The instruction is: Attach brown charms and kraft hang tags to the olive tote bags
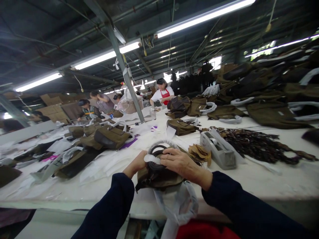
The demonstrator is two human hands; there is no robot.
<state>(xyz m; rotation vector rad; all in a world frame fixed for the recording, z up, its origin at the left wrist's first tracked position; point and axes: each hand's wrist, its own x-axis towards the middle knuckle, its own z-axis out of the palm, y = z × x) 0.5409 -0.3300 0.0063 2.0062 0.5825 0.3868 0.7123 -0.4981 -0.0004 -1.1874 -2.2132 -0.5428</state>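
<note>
An olive and dark brown handbag lies on the table right in front of me. Its handle, wrapped in white paper, hangs over the near edge. On top of the bag is a dark coiled strap with a white band across it. My left hand grips the coil's left side, its fingers partly hidden behind it. From the right, my right hand has its fingers bent over the coil and the white band.
A grey tape dispenser stands right of the bag, beside brown paper tags and a heap of dark straps. More olive bags lie left, with others piled right. A metal post rises ahead; co-workers stand beyond.
</note>
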